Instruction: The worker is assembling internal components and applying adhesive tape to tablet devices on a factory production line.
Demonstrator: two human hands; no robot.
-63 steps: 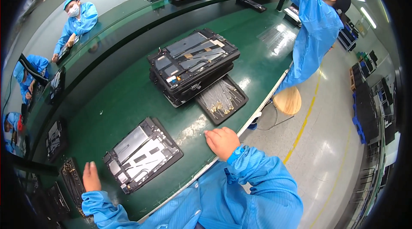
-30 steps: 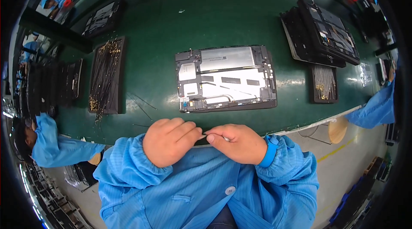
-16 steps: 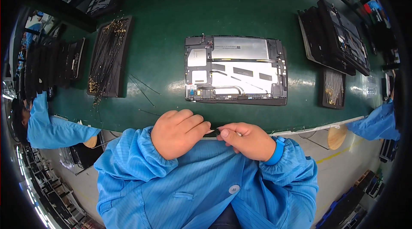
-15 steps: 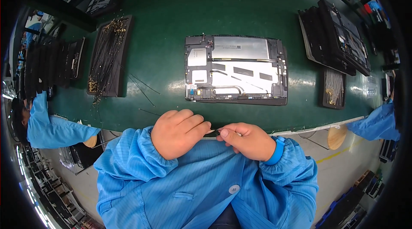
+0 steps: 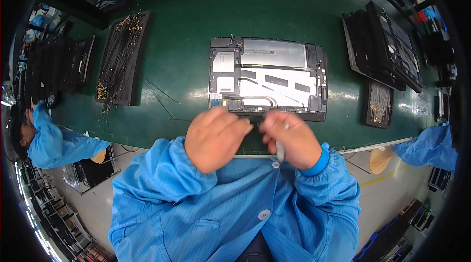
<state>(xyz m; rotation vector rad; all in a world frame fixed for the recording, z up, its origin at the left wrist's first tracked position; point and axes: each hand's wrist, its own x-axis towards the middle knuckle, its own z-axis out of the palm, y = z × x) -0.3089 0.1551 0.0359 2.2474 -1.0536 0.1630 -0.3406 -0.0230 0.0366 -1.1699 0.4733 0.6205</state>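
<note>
An opened tablet-like device (image 5: 274, 48) lies on the green table in front of me, its silver plates and black cables exposed. My left hand (image 5: 214, 139) is closed in a pinch just below the device's near left corner; what its fingertips hold is hidden. A thin black cable (image 5: 179, 118) runs along the table and disappears behind this hand. My right hand (image 5: 294, 139), slightly blurred, is close by at the device's near edge. Its fingers are curled around a pale pen-shaped tool (image 5: 280, 150) that points down towards me. A small gap separates the two hands' fingertips.
At left, a black tray (image 5: 130, 88) holds many thin black cables with gold ends; a few loose cables (image 5: 159, 96) lie beside it. A smaller cable tray (image 5: 380, 105) and stacked devices (image 5: 387, 46) stand at right. Co-workers in blue sit at both sides.
Both hands have moved away from me, from the table's front edge up to the device's near edge. The pale tool in my right hand now shows more clearly.
</note>
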